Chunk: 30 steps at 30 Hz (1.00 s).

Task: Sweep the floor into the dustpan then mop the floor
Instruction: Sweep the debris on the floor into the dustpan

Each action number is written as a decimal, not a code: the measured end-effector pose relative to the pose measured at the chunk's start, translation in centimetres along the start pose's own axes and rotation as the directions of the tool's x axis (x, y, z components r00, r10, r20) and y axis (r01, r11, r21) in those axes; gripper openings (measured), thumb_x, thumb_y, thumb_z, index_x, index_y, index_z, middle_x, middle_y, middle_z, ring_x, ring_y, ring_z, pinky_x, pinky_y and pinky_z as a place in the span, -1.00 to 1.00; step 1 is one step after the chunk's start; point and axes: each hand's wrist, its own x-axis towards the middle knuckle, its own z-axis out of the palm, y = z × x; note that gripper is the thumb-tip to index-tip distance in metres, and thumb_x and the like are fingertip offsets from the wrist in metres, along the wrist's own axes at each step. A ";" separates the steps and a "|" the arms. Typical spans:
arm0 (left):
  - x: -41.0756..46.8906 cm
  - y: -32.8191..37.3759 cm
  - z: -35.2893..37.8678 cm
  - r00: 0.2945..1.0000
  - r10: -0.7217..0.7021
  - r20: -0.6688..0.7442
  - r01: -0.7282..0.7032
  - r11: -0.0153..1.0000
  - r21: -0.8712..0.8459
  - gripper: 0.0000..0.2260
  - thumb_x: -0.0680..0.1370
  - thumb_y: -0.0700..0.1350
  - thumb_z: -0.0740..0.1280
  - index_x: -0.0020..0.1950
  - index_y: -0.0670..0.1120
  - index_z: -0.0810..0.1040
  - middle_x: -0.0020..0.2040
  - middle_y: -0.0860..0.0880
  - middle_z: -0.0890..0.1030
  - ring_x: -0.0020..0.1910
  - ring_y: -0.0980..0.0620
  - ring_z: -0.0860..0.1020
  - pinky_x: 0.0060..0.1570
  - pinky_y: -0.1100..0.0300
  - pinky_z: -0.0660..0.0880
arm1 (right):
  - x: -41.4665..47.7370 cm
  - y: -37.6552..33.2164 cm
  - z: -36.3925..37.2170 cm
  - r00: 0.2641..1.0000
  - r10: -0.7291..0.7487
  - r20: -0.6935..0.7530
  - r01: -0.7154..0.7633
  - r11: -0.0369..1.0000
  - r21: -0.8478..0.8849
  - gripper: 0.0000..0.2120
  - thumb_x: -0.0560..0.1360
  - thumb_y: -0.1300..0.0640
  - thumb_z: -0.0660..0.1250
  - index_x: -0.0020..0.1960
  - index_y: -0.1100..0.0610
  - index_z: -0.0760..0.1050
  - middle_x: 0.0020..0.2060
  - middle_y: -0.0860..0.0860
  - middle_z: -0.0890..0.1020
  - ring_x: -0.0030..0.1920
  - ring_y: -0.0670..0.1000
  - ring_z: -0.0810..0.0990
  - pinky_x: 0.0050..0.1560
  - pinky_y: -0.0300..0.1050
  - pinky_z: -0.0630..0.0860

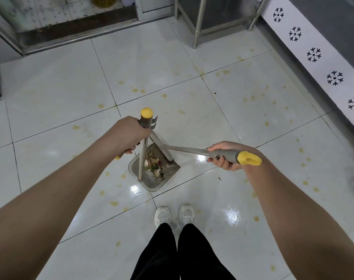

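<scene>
We steady the dustpan (134, 166), left hand (129, 134) gripping its pole (141, 164); right hand (225, 156) grips the broom (188, 149), penning debris (153, 165) inside.

A kitchen is suggested by the glossy white tiled floor (172, 63), which is spotted with yellow, greasy-looking stains (134, 90), and by the bare steel legs (198, 23) of a metal stand at the far side. A jug of yellowish liquid (104, 1) is seen at the top edge, and food scraps (153, 164) are gathered in a dustpan (151, 184).
</scene>
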 end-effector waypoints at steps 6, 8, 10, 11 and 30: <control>-0.2 -0.1 0.0 1.000 -0.008 0.003 0.008 1.000 -0.003 -0.82 0.51 -0.08 0.25 -0.27 -0.11 0.41 -0.44 -0.08 0.42 -0.56 0.00 0.35 -0.57 0.32 0.33 | -1.7 -1.0 -0.3 0.990 -0.110 -0.088 0.113 0.993 0.029 -0.80 0.52 0.00 0.31 -0.11 0.13 0.44 -0.57 -0.04 0.48 -0.66 -0.12 0.45 -0.69 -0.38 0.30; -0.2 -0.1 0.0 1.000 -0.008 0.004 0.008 1.000 -0.004 -0.82 0.51 -0.07 0.24 -0.27 -0.11 0.41 -0.44 -0.07 0.42 -0.56 0.00 0.35 -0.56 0.32 0.32 | -2.1 -1.5 -0.3 0.987 -0.118 -0.105 0.117 0.993 -0.015 -0.79 0.52 -0.01 0.30 -0.11 0.14 0.44 -0.57 -0.04 0.49 -0.66 -0.12 0.46 -0.69 -0.37 0.30; -0.2 -0.1 0.0 1.000 -0.007 0.001 0.007 1.000 0.001 -0.83 0.50 -0.09 0.24 -0.27 -0.11 0.41 -0.44 -0.07 0.42 -0.56 0.00 0.35 -0.56 0.32 0.33 | -2.2 -1.9 0.0 0.991 -0.098 -0.091 0.092 0.993 -0.069 -0.74 0.54 -0.04 0.26 -0.12 0.17 0.44 -0.57 -0.03 0.49 -0.67 -0.13 0.44 -0.70 -0.37 0.30; -0.2 -0.1 -0.1 1.000 -0.005 -0.001 0.005 1.000 0.003 -0.83 0.50 -0.10 0.24 -0.27 -0.11 0.41 -0.44 -0.07 0.42 -0.56 0.00 0.36 -0.57 0.32 0.33 | -2.1 -2.1 0.2 0.995 -0.078 -0.067 0.072 0.994 -0.088 -0.71 0.56 -0.06 0.23 -0.12 0.19 0.43 -0.57 -0.03 0.48 -0.67 -0.13 0.42 -0.70 -0.38 0.29; 1.3 0.5 -1.8 0.995 0.090 0.047 -0.096 0.987 0.128 -0.82 0.47 0.01 0.27 -0.25 -0.08 0.46 -0.43 -0.04 0.45 -0.58 0.04 0.36 -0.59 0.36 0.33 | 1.7 -0.7 -2.1 0.959 -0.129 -0.254 0.161 0.981 0.111 -0.80 0.56 0.07 0.27 -0.11 0.19 0.35 -0.30 0.06 0.42 -0.70 -0.09 0.46 -0.65 -0.37 0.38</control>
